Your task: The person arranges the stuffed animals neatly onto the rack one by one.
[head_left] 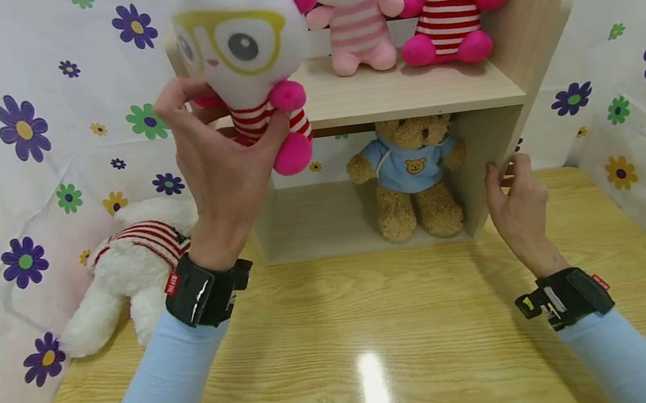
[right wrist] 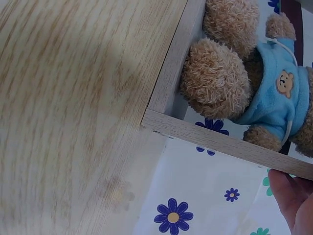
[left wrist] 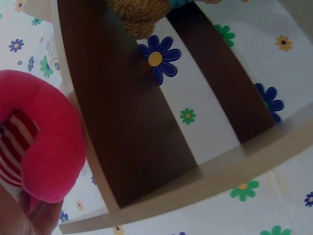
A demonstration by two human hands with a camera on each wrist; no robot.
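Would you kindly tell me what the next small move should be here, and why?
Probably lower the held panda onto the upper shelf, left of the pink doll: the left hand grips the panda in front of that shelf, some bare surface shows beside the doll, and the right hand is at the right side panel, perhaps steadying it.

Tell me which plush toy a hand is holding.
The white toy with yellow glasses gripped by the left hand; its lookalike sits on the upper shelf, unheld like the rest.
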